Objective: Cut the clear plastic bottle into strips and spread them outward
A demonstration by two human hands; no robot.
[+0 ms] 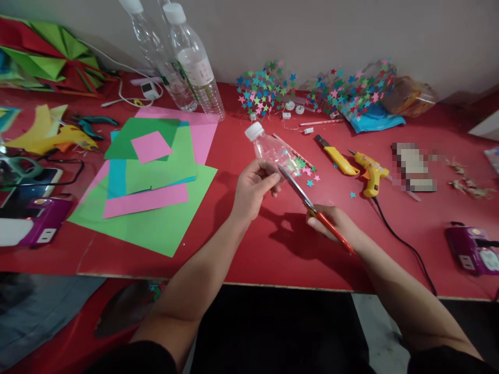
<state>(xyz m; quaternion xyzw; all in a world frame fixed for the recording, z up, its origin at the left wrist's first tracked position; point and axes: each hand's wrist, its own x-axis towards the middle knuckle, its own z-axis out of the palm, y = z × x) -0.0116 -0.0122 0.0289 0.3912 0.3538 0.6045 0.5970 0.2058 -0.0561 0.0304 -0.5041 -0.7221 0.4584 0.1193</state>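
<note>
My left hand [255,187] is closed in a pinch above the red table, thumb against the fingers. Whatever sits between its fingertips is too small or clear to make out. Behind those fingers is the cut-off top of a clear plastic bottle [273,148] with a white cap; whether the hand touches it I cannot tell. My right hand [337,223] grips red-handled scissors [302,195]. Their blades look nearly closed and point up-left, with the tips by the left fingertips. Small coloured stars [310,183] lie scattered beside the bottle top.
A yellow utility knife [337,156] and a yellow glue gun [370,174] with a black cord lie to the right. Coloured paper sheets [163,223] are on the left. Clear bottles [198,72] and star-decorated clear pieces [267,88] stand at the back.
</note>
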